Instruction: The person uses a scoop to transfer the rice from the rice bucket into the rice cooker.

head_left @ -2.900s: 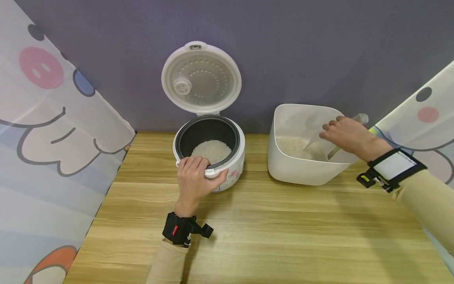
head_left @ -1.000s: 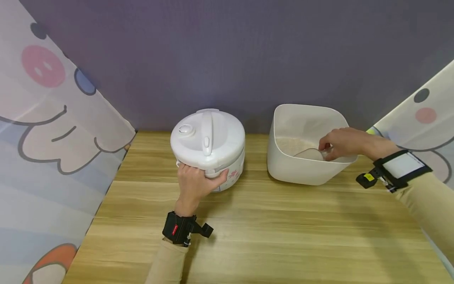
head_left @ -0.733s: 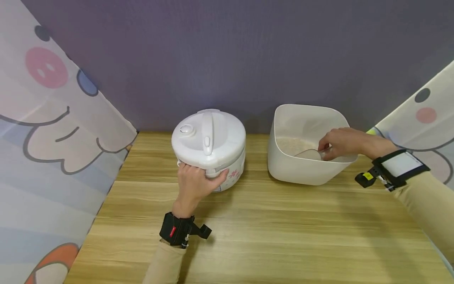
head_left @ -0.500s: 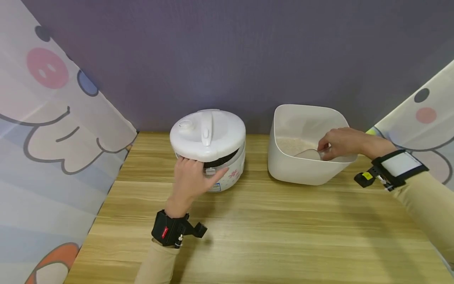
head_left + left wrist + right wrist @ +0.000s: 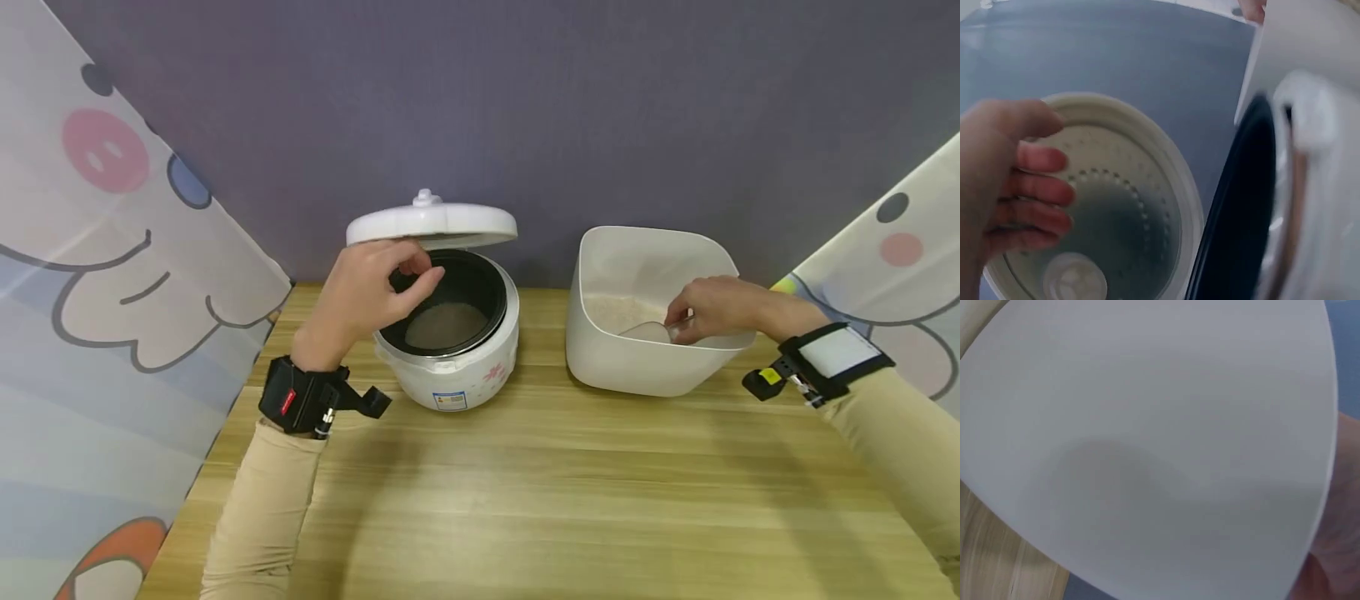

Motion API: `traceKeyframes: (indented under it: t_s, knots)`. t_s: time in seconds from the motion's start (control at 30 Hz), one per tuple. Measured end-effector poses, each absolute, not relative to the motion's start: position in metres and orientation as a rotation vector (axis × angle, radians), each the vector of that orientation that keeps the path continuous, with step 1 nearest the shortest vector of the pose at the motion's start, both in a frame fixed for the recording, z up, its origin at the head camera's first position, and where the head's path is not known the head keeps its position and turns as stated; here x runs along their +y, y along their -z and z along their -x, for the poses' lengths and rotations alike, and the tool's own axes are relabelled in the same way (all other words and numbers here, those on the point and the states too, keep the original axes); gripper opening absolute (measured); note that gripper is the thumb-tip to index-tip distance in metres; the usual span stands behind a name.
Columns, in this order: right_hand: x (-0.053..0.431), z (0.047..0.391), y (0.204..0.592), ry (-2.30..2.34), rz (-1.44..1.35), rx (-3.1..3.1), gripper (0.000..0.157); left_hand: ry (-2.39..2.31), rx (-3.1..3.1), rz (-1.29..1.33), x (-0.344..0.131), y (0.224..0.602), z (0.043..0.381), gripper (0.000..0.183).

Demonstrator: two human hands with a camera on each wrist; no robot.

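Observation:
On the left of the table stands a white rice cooker [image 5: 480, 375] with a flower print. Its hinged lid [image 5: 480, 223] is partly raised over the black inner pot [image 5: 491, 304], where rice [image 5: 446, 325] lies at the bottom. My left hand [image 5: 367, 287] is at the lid's front edge, fingers bent loosely and thumb apart; the left wrist view has its fingers [image 5: 1038, 187] in front of the lid's underside. My right hand [image 5: 712, 308] reaches inside a white bin [image 5: 637, 371] and holds a clear scoop [image 5: 648, 332] by its handle, next to the rice [image 5: 618, 308].
Cooker and bin stand side by side on a wooden table [image 5: 525, 500], with a gap between them. A dark grey wall [image 5: 540, 125] rises close behind. Cartoon-print curtains [image 5: 90, 275] flank both sides. In the right wrist view, the bin's wall [image 5: 1147, 425] fills most of the frame.
The lid stood upright earlier, was down on the cooker one second ago, and has since swung partway up. My left hand has risen with it. My right hand has stayed in the bin with the scoop.

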State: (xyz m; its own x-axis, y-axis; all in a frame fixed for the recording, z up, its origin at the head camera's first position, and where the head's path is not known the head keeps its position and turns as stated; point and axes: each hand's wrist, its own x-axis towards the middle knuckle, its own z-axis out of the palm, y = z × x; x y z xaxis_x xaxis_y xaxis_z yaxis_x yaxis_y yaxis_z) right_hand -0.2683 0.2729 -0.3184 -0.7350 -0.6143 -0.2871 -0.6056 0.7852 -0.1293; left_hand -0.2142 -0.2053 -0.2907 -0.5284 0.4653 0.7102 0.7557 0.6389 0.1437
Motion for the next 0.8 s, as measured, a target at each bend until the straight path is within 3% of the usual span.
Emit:
traceKeyframes:
  t_s: [0.27,0.57,0.8]
  knots:
    - [0.267,0.262,0.319,0.031,0.937,2.683,0.013,0.634,-2.166,0.932,-0.224,0.277,0.237,0.013]
    - [0.261,0.261,0.316,0.028,0.973,2.684,0.018,0.913,-2.136,0.705,-0.244,0.29,0.258,0.044]
    - [0.258,0.261,0.315,0.017,0.963,2.676,0.021,1.311,-2.021,0.598,-0.255,0.312,0.271,0.058]
